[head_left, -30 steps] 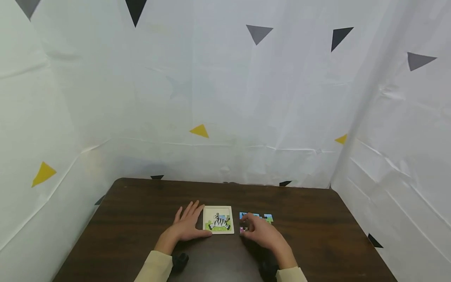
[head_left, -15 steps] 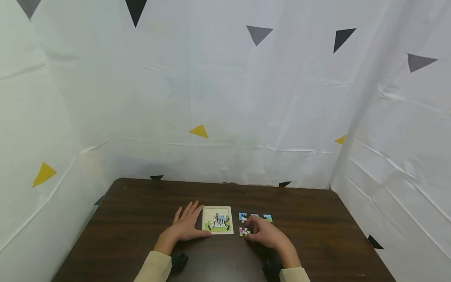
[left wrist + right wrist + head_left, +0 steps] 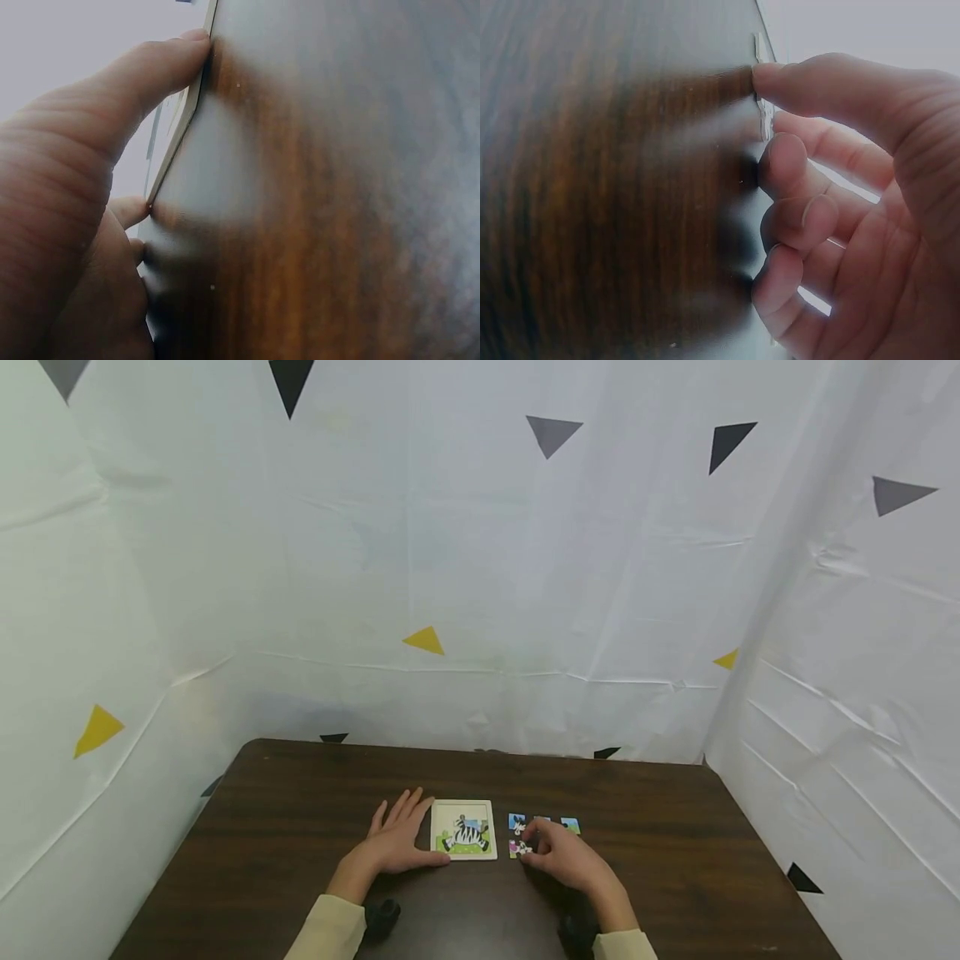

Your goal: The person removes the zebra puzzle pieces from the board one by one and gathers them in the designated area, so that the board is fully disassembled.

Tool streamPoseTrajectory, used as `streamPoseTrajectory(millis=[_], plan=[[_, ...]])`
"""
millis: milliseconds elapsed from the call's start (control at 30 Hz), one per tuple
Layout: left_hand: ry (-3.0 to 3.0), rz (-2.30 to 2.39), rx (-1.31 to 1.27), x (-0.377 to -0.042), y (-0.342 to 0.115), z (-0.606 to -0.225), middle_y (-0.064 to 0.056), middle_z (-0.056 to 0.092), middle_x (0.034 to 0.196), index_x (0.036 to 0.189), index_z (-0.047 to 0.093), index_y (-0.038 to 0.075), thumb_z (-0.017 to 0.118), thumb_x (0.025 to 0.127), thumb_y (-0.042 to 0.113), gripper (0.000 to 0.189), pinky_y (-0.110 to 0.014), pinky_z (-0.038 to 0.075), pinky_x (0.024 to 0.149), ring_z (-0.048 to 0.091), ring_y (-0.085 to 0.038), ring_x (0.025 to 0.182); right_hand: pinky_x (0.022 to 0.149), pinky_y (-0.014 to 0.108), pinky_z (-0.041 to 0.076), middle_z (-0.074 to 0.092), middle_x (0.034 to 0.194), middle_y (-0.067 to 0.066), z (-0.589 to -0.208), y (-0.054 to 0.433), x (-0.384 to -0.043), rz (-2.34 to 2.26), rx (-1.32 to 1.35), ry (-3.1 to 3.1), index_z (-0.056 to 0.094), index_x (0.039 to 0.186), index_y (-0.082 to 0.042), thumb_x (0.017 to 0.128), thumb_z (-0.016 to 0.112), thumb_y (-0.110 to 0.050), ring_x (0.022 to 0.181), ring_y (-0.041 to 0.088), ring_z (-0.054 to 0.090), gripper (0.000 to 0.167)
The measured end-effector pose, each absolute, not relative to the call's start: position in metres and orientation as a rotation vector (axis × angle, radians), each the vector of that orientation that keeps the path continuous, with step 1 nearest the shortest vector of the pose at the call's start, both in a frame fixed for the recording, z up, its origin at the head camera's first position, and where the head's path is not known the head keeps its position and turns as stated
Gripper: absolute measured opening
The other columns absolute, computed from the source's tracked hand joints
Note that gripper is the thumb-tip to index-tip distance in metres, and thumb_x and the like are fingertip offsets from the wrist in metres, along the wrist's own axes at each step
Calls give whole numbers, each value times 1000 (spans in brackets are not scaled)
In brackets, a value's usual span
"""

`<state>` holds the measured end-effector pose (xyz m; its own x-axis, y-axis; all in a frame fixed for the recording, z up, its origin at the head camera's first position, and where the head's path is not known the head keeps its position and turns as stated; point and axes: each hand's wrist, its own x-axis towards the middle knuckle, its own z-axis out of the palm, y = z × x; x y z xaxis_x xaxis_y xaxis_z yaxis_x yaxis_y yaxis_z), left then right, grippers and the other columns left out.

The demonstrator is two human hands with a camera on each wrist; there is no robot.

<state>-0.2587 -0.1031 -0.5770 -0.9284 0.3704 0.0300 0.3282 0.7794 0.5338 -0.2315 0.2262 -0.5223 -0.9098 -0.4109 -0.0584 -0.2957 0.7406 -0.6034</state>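
Observation:
In the head view, a square puzzle frame [image 3: 462,804] with a half-filled zebra picture lies flat on the table. My left hand [image 3: 393,843] lies at its left side with fingers spread; the thumb touches the near edge and the index fingertip is at the far left corner. The left wrist view shows this thumb [image 3: 169,64] against the frame's edge. To the right, my right hand [image 3: 566,854] pinches a pink-and-white puzzle piece [image 3: 514,850] between thumb and index finger, low at the tabletop. Its other fingers are curled, as the right wrist view shows.
Beyond the right hand lie a blue puzzle piece [image 3: 515,820] with part of a zebra, another piece [image 3: 542,817] partly hidden by the fingers, and a blue-green piece [image 3: 572,824]. The dark wooden table [image 3: 337,777] meets a white curtain [image 3: 480,568] behind.
The right hand first shifted a little right, uncovering the puzzle pieces on the left, then came to pinch the lower one, which has moved slightly away from me. The left hand stays put.

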Motion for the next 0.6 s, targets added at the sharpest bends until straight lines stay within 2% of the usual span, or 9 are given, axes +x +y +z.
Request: streamPoseTrajectory(millis=[233, 467, 600], plan=[[2884, 857, 563, -258, -104, -576, -9, 8, 164, 158, 22, 17, 65, 70, 80, 116, -61, -7, 111, 0, -31, 150, 50, 30, 42, 58, 71, -1, -520, 224, -231, -912, -569, 2749, 60, 112, -10, 91, 72, -26, 57, 13, 50, 28], [2877, 892, 579, -254, -106, -572, -13, 10, 163, 157, 23, 13, 66, 71, 78, 115, -63, -7, 111, 2, -35, 149, 53, 32, 44, 63, 75, -1, -511, 213, -237, -969, -604, 2768, 61, 105, -13, 97, 64, -27, 59, 13, 53, 17], [2884, 866, 584, -255, -109, -571, -12, 9, 164, 157, 24, 14, 65, 72, 78, 114, -63, -6, 111, 3, -35, 149, 51, 33, 44, 63, 75, 1, -508, 197, -242, -973, -647, 2766, 62, 110, -14, 97, 65, -29, 58, 14, 53, 20]])
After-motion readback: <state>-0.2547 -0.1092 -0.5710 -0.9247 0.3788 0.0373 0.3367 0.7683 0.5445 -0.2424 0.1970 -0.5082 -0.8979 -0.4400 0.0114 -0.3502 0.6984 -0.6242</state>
